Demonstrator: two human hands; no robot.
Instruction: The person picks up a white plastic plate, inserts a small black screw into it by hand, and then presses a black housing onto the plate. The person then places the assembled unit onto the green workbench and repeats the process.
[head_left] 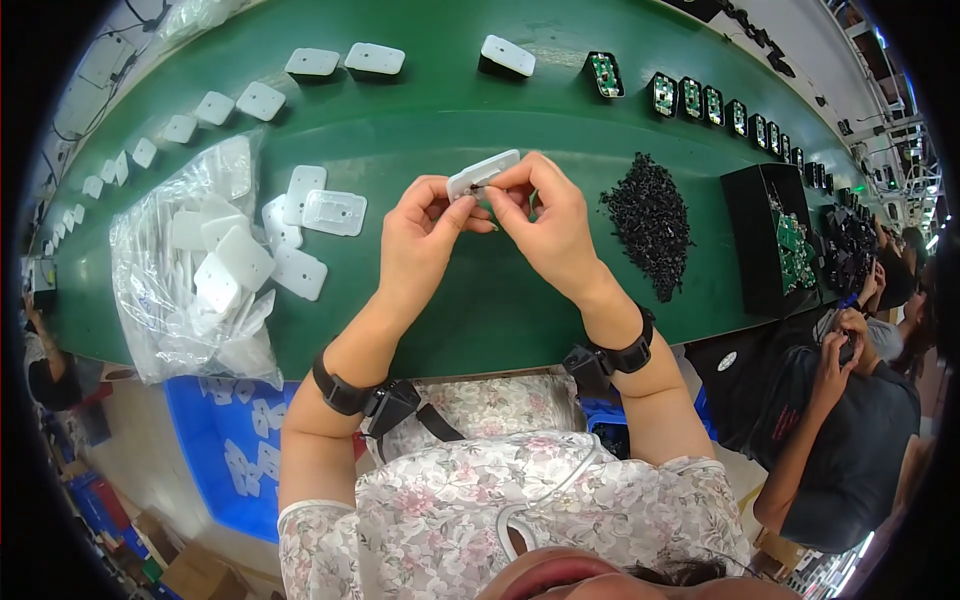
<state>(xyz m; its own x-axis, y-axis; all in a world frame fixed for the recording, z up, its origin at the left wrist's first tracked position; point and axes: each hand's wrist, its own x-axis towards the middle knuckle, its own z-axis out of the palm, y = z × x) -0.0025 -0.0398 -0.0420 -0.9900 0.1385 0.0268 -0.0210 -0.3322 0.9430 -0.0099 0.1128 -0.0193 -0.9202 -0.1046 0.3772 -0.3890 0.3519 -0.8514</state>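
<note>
In front of me, above the green table, I hold a white plastic cover [494, 166] tilted up. My left hand [422, 222] is closed round its left end, thumb on the face. My right hand [548, 218] is closed at the cover's right side, thumb and forefinger pinching a small black part [475, 188] against the face. Whether that part sits in the cover, I cannot tell. A heap of small black parts [648, 228] lies right of my hands. Several loose white covers [335, 212] lie to the left, beside a clear plastic bag [150, 262] full of more.
Along the far side of the green table [420, 130] stand black housings with green circuit boards [604, 75] and, leftward, white-topped units [375, 59]. At right is a black box [752, 240] of circuit boards. A co-worker [845, 440] sits beyond it. Below left is a blue bin [200, 460].
</note>
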